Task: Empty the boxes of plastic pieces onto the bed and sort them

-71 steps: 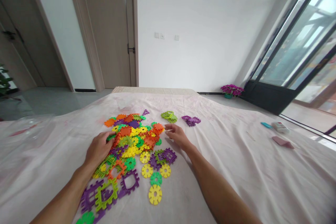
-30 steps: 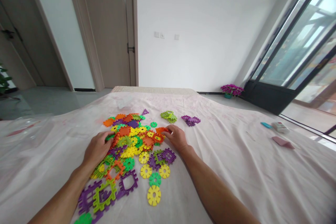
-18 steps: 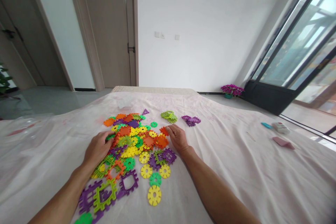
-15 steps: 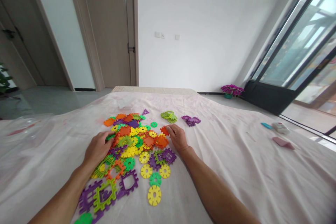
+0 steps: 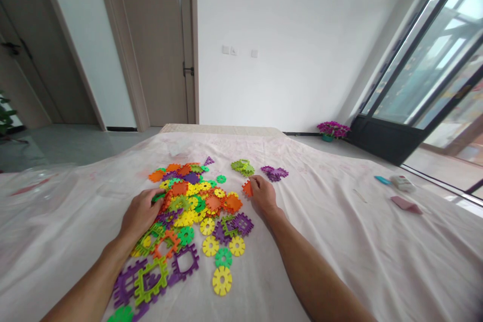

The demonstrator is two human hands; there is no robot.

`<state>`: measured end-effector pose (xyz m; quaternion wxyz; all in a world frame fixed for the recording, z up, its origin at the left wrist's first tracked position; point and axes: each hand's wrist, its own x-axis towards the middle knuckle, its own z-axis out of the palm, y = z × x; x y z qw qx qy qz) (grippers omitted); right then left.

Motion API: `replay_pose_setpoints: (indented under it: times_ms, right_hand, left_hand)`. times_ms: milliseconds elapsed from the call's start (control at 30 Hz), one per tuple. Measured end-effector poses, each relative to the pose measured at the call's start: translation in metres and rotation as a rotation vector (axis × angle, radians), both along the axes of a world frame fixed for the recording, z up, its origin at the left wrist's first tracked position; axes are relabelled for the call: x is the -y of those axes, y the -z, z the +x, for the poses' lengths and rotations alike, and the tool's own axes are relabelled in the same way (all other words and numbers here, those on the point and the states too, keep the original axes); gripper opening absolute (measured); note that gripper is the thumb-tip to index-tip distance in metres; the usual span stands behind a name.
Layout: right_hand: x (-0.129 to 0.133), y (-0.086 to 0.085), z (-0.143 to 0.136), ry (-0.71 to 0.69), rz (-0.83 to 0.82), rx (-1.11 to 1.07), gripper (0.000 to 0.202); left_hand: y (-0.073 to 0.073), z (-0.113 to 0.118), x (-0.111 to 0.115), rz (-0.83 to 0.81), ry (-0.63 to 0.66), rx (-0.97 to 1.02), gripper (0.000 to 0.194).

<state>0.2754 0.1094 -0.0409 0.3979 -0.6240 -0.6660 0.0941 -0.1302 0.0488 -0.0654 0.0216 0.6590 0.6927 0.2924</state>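
My right hand pinches an orange toothed square piece just right of a heap of colourful plastic interlocking pieces. My left hand curls at the heap's left edge, fingers against orange and green pieces; what it grips is partly hidden. Yellow notched discs and orange squares lie in the heap's middle. Nearer me are a purple frame, a lime green frame and a yellow flower disc. Beyond my right hand sit a small lime green group and a purple group.
A wrinkled pale pink cloth covers the surface. Clear plastic bagging lies at left. On the right are a pink piece, a white block and a blue item. A purple flower pot stands beyond.
My right hand has moved a short way right with the orange toothed square, away from the heap. My left hand has stayed where it was.
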Motion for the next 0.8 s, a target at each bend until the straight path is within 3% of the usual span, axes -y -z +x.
replay_pose_setpoints:
  times_ms: [167,467,700,800]
  right_hand:
    - [0.002,-0.004,0.009,0.101,0.003,0.053,0.030]
    - [-0.001,-0.002,0.015,0.105,-0.094,0.093,0.029]
    - [-0.001,0.003,0.016,0.062,0.051,0.176,0.024]
    - [0.001,0.001,0.011,-0.029,0.134,0.152,0.022]
  left_hand:
    - [0.000,0.000,0.000,-0.008,0.000,0.000,0.042]
    - [-0.001,0.001,0.000,-0.006,-0.001,-0.003,0.043]
    - [-0.001,0.001,0.001,0.003,0.000,-0.008,0.041]
    - [-0.002,0.001,0.001,0.003,-0.003,-0.010,0.042]
